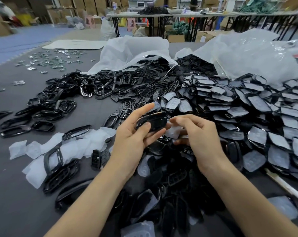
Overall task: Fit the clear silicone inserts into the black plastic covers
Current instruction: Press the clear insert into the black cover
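Left grip (134,134): thumb and fingers clamped round a black cover (152,123), palm turned up.
Right grip (201,134): curled fingertips pinch a clear insert (173,132), touching the cover's right end.
Pose: both raised above the worktop (16,185).

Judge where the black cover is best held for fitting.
Probably by its rim, from the left and below: the black cover in the left hand lies broad side up, and that keeps this side free for the clear insert at the right hand.

The cover (151,123) is glossy black; the insert (173,131), translucent white; the table (16,185), plain dark grey.
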